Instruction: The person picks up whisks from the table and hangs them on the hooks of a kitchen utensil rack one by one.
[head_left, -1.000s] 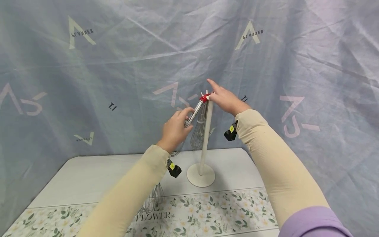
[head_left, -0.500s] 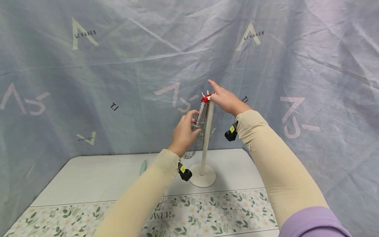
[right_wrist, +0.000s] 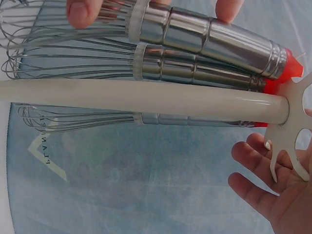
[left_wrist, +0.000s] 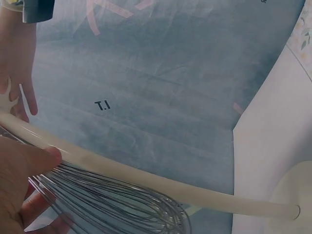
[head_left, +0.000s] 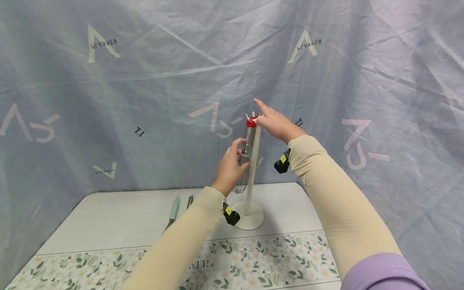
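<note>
A white utensil stand carries several steel whisks with red ends at its hooked top. My left hand holds the nearest whisk, its thumb over the wires and a finger on the steel handle. That whisk hangs almost upright beside the pole, its red end at a hook. Two more whisks show near the pole in the right wrist view, a second whisk and a third whisk partly behind it. My right hand grips the stand's top, index finger pointing up, other fingers behind the hooks.
The stand's round base rests on the white table. A mint-green handle and a dark metal handle lie left of it, partly behind my left sleeve. A floral strip crosses the front; a grey-blue curtain hangs behind.
My left hand has moved right, toward the pole, and slightly down. The whisk in it has swung from a slant to nearly upright. The right hand stays at the stand's top.
</note>
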### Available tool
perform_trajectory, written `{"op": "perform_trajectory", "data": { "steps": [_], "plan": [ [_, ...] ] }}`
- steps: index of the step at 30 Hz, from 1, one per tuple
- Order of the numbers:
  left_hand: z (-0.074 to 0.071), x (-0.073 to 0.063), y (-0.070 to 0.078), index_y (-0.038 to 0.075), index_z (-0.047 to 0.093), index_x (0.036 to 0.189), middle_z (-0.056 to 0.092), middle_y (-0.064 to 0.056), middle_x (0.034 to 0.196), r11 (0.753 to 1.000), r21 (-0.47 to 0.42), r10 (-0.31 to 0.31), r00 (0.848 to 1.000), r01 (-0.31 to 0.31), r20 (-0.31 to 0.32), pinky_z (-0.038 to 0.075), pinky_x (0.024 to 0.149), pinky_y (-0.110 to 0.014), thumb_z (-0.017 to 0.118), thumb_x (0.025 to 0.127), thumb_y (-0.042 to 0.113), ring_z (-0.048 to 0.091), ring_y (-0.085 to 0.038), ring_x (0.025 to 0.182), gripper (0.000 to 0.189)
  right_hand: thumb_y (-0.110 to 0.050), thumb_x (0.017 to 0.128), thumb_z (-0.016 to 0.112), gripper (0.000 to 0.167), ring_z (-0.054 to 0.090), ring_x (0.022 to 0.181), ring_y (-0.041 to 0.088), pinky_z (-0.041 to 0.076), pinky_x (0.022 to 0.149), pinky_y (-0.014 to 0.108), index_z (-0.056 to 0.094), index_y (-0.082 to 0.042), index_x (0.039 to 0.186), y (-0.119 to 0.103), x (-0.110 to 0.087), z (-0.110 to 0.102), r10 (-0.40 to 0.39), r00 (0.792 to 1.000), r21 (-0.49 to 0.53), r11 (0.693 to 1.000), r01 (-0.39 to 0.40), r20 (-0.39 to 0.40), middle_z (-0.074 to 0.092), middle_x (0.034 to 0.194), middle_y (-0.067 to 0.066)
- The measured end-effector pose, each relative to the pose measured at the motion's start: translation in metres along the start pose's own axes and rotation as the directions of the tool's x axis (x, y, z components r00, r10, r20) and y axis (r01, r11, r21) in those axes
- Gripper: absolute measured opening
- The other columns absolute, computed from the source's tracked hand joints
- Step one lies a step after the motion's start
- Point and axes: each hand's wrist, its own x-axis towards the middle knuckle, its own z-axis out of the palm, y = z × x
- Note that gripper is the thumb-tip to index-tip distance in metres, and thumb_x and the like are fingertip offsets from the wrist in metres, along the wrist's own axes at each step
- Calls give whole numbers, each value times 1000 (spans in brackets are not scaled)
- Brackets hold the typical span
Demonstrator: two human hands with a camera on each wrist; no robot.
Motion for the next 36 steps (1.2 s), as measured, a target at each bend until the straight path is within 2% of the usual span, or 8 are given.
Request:
{"op": "perform_trajectory", "data": {
  "steps": [7, 11, 17, 23, 32, 36],
  "plan": [
    [5, -1, -6, 29, 34, 151, 56, -6, 113, 1000, -17, -5, 1000, 5, -8, 54, 80, -44, 82, 86, 6, 62, -25, 99, 84, -36, 93, 35, 77, 41, 138, 36, 36, 105, 60, 3, -38, 163, 0, 0, -1, -9, 1000, -4, 1000, 9, 6, 35, 157, 18],
    [8, -3, -13, 29, 34, 151, 57, -6, 113, 999, -29, -33, 999, 33, 5, 54, 80, -45, 83, 85, 8, 62, -25, 96, 85, -36, 94, 35, 76, 39, 141, 36, 35, 107, 61, 3, -38, 163, -1, 0, -1, -9, 1000, -8, 1000, 9, 8, 34, 158, 18],
    [15, -9, -25, 27, 34, 151, 59, -9, 116, 996, -57, -64, 998, 65, 19, 54, 81, -47, 85, 83, 11, 63, -29, 100, 86, -35, 95, 35, 75, 38, 141, 35, 35, 107, 60, 2, -39, 163, -1, 0, -1, -11, 1000, -11, 1000, 11, 11, 33, 159, 17],
    [20, -15, -34, 24, 37, 151, 59, -10, 116, 991, -85, -96, 995, 99, 37, 53, 82, -46, 85, 84, 15, 60, -26, 100, 83, -35, 95, 35, 76, 38, 142, 36, 35, 107, 60, 2, -39, 163, 0, 0, -1, -9, 1000, -11, 1000, 9, 16, 33, 159, 17],
    [8, -24, -45, 22, 33, 154, 55, -12, 121, 981, -117, -140, 979, 157, 145, 52, 88, -49, 86, 84, 20, 57, -31, 114, 88, -34, 95, 34, 75, 38, 141, 36, 36, 104, 58, 0, -41, 162, 0, 2, -2, 4, 1000, -9, 1000, -3, 29, 33, 159, 16],
    [-2, -27, -47, 21, 33, 154, 54, -13, 123, 982, -107, -131, 973, 153, 188, 51, 89, -49, 86, 84, 23, 56, -29, 116, 88, -34, 95, 34, 76, 39, 141, 36, 36, 103, 58, 0, -40, 162, 1, 3, -2, 9, 999, -11, 1000, -8, 35, 31, 160, 17]
  ]
}}
